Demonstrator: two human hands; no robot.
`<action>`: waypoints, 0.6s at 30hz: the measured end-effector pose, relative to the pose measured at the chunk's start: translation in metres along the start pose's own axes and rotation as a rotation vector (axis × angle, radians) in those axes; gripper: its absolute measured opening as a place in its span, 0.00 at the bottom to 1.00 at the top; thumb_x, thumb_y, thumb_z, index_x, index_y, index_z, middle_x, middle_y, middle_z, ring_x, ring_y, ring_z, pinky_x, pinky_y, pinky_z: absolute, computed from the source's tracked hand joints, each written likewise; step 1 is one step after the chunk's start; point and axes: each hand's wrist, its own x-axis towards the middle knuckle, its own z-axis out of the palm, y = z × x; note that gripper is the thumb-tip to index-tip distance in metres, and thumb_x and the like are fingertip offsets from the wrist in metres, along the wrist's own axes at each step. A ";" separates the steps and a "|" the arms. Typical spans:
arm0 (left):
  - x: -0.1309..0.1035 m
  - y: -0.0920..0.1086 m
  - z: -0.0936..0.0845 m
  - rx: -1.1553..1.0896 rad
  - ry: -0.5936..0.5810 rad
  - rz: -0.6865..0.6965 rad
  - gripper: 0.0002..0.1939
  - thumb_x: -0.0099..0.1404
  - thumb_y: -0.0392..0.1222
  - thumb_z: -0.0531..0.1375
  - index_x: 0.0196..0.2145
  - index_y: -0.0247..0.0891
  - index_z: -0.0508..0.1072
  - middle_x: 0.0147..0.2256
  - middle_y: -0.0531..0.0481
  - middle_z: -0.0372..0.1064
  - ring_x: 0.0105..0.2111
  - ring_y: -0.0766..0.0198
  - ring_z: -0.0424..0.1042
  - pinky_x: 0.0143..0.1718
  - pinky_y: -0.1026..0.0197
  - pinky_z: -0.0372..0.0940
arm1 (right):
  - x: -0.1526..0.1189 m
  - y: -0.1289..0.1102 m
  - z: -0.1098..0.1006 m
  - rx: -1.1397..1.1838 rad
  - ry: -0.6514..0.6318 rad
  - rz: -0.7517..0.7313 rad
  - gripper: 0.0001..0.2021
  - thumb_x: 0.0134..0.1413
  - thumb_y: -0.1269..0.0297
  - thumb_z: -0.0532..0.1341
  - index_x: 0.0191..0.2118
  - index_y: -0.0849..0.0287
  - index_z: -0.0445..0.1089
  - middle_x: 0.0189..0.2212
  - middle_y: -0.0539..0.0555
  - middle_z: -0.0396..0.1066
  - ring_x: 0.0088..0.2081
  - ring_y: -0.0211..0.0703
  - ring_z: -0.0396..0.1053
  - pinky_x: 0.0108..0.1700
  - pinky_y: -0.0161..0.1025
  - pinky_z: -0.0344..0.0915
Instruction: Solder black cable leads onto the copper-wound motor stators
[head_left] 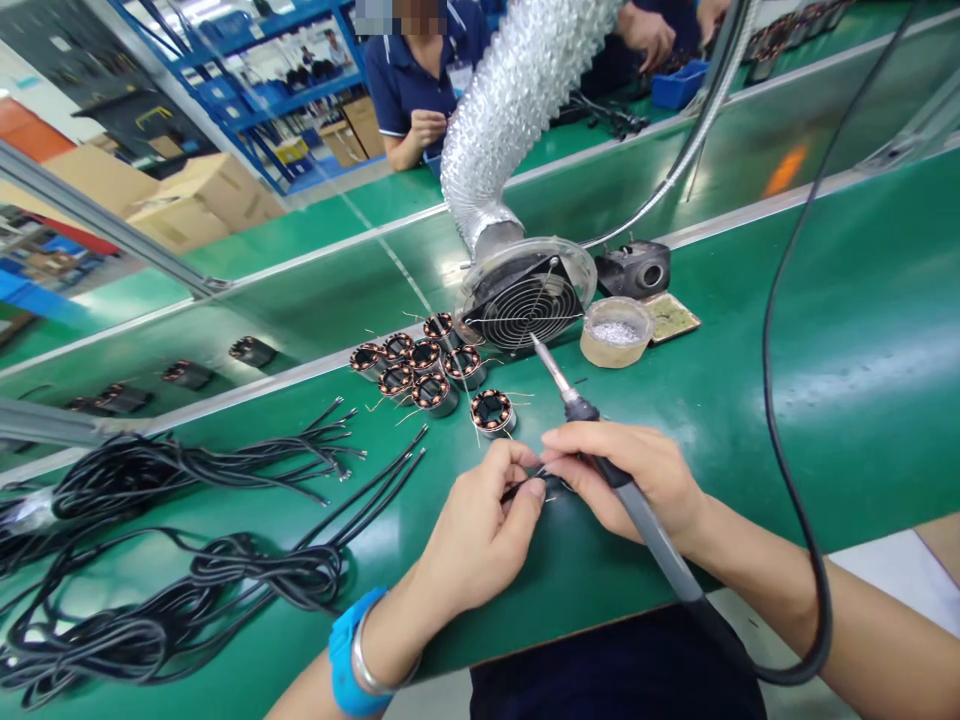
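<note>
The left hand point(480, 530) is pinching thin black wire point(514, 491). Beside it, the curled right hand point(651, 475) is cradling a slim grey soldering iron point(649, 520), pointing forward-left.

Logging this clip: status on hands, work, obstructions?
Left hand pinching thin dark lead. Right hand gripping soldering iron, also at the lead. Copper-wound ring just beyond; black cord across right forearm.

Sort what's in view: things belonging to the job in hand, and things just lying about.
Probably the job's:
grey-and-black soldering iron in the right hand
thin dark wire in the left hand
round copper-wound cores
coiled black cables
round tan tub of silvery bits

Probably just lying about:
brown cardboard boxes behind
blue plastic bin in the background
</note>
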 end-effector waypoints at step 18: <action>0.014 -0.014 0.006 -0.587 -0.151 -0.203 0.21 0.62 0.58 0.60 0.26 0.37 0.62 0.20 0.59 0.55 0.18 0.74 0.47 0.21 0.66 0.44 | -0.013 -0.004 -0.010 -0.030 -0.135 0.017 0.19 0.53 0.80 0.61 0.51 0.60 0.67 0.38 0.52 0.78 0.32 0.36 0.76 0.39 0.34 0.76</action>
